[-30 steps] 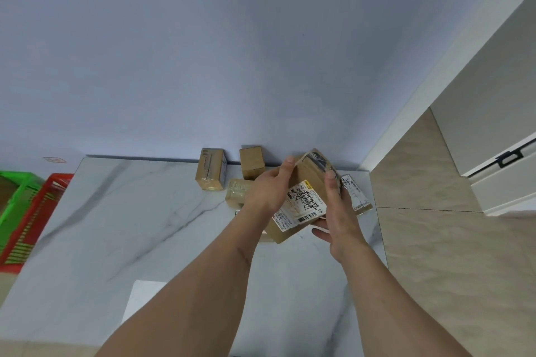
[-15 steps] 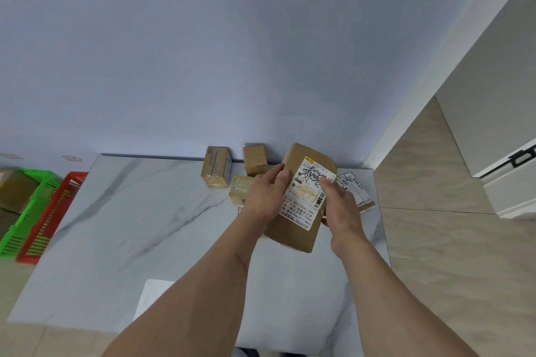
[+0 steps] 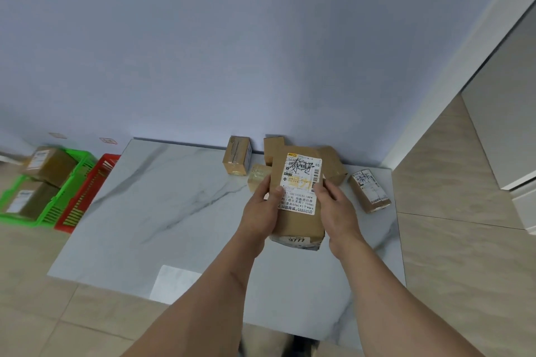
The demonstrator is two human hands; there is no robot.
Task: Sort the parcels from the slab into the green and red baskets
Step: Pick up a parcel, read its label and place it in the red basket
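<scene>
Now: both grips clamp parcel [image 3: 297, 211] edges, left hand [image 3: 261, 211], right hand [image 3: 338, 209] | label tilted up at you, likely for reading | green basket [image 3: 72, 182] holds two

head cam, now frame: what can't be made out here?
- Red plastic basket: contents hidden by its own wall and the green plastic basket.
- Small cardboard boxes at the wall: partly covered by the held brown cardboard parcel.
- Parcel's white label: print too small.
- Right-hand fingers: behind the parcel.
</scene>
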